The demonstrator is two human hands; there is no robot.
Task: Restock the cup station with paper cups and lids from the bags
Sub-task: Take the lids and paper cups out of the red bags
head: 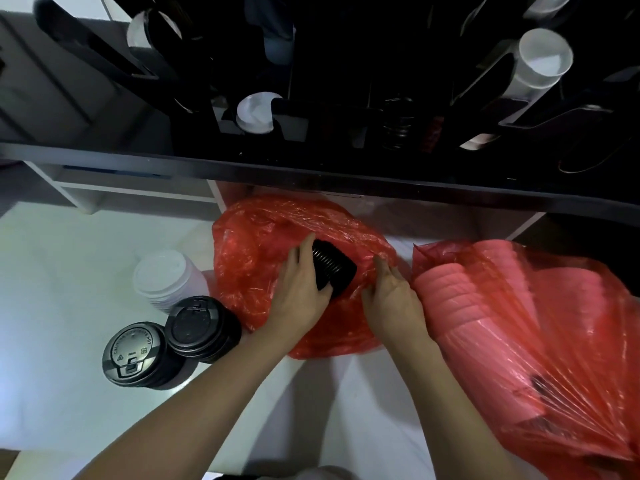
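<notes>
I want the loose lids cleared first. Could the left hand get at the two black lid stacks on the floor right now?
Probably not yet: the left hand grips black lids at the red bag. The black lid stacks sit uncovered beside its forearm.

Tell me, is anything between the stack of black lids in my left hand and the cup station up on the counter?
Nothing visible blocks it. The left hand grips the black lids over the red bag; only the counter edge must be cleared.

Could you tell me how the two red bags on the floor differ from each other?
The left red bag is crumpled and rounded, while the right red bag is stretched into long pleats. Through the right bag stacked cups show; at the left bag only a black lid stack is seen, gripped by the left hand. The right hand rests on the left bag. Both are thin, translucent red plastic.
</notes>
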